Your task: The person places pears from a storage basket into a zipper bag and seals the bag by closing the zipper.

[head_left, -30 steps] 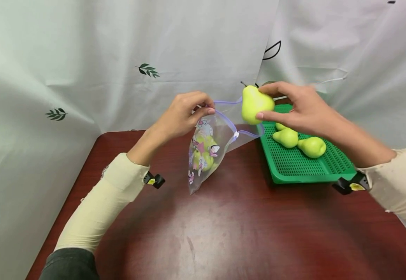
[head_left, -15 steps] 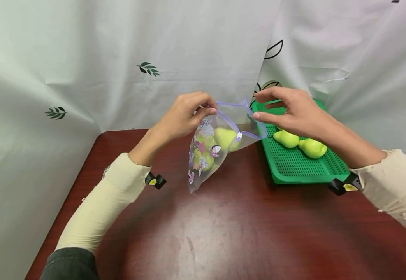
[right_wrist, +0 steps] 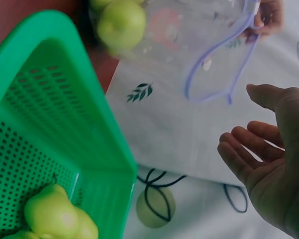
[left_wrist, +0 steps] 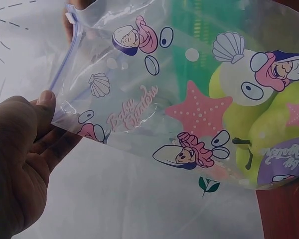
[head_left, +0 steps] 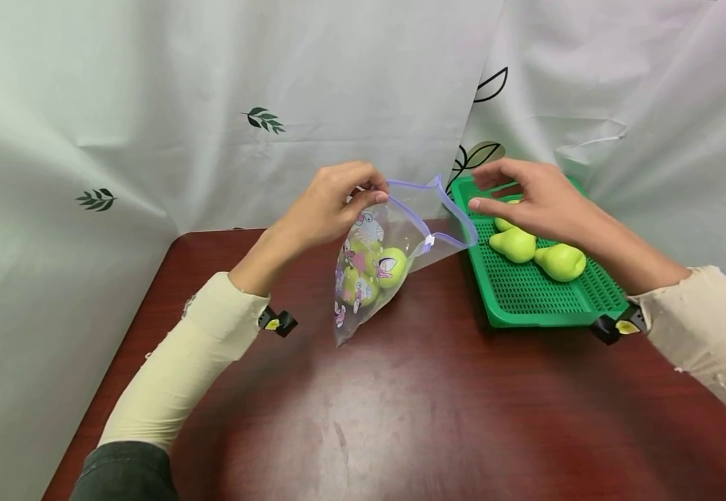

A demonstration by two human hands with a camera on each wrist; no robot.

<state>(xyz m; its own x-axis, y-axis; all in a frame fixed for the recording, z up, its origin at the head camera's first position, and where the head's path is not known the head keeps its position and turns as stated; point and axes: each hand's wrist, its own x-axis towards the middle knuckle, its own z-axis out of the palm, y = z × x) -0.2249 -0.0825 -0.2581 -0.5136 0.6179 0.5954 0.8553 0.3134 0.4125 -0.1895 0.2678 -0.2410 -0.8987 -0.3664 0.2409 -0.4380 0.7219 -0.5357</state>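
Observation:
My left hand [head_left: 340, 202] pinches the top corner of a clear zip bag [head_left: 422, 209] with a purple edge and printed cartoon figures and shells. The bag's mouth gapes toward the right, its white slider [head_left: 429, 241] at the near side. Several green pears [left_wrist: 269, 124] are bunched in the bottom of the bag. My right hand [head_left: 538, 195] hovers just right of the mouth, fingers apart and holding nothing; the right wrist view shows its bare palm [right_wrist: 274, 194]. Below it, more pears [head_left: 559, 262] lie in a green basket [head_left: 494, 316].
The basket stands at the right rear of the dark red-brown table [head_left: 388, 417]. A pale curtain [head_left: 181, 104] with leaf prints hangs behind the table and along its left side.
My right hand has released a pear into the bag and drawn back slightly right. The pear has dropped down among the others. My left hand has stayed nearly still.

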